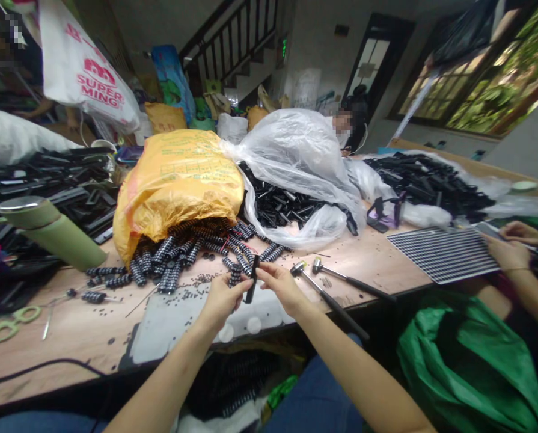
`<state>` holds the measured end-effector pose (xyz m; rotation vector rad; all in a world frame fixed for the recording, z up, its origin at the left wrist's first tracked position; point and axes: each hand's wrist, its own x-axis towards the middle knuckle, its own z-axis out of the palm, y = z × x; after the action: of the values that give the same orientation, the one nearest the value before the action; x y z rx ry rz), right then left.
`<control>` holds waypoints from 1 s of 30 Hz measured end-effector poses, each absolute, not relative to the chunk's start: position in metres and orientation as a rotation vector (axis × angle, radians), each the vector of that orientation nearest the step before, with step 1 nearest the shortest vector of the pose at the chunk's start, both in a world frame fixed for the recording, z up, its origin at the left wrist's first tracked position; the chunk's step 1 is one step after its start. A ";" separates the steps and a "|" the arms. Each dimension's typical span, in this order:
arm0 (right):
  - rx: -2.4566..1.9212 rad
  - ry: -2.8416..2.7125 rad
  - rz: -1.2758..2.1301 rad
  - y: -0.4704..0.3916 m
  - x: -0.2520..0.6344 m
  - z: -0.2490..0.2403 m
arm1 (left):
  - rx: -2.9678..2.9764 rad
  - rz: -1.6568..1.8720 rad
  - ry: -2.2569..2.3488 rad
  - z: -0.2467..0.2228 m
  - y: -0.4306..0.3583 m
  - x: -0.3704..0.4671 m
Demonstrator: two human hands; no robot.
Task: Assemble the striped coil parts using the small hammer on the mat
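Note:
Between my two hands a thin black strip point(252, 279) is held tilted over the pale mat point(160, 319). The fingers of my left hand point(226, 297) pinch it from the left. From the right, my right hand point(280, 285) has its fingertips closed on the upper part of the same strip. Just behind my hands lie stacks of small black-and-white ribbed pieces point(167, 258), spilling out of a yellow sack point(183, 174). Two hammers with black handles point(332, 304) point(363, 287) rest to the right of my right hand.
A clear bag point(305, 144) of black parts stands behind. At left are a green bottle point(55, 231) and green-handled scissors point(14, 323). Another person's hands point(510, 246) are at right by a checkered sheet point(440, 255), above a green bag point(471, 361). Tiny black bits lie scattered about the table.

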<state>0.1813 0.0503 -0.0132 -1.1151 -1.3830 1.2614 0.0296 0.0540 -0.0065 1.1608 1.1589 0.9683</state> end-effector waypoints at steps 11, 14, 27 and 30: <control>-1.123 -2.042 0.461 0.021 0.186 -0.016 | 0.943 1.007 0.994 -0.012 0.035 0.028; -1.065 -2.045 0.538 0.011 0.179 -0.015 | 0.872 0.991 0.962 -0.011 0.032 0.027; -0.907 -2.071 0.682 0.002 0.165 -0.018 | 0.683 1.034 1.012 -0.009 0.017 0.037; -0.948 -2.042 0.740 0.000 0.164 -0.019 | 0.675 1.002 1.028 -0.008 0.015 0.038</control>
<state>0.1641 0.0002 -0.0191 -0.9479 -2.0417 0.7401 0.0384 0.0152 -0.0084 0.6754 1.0283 1.0024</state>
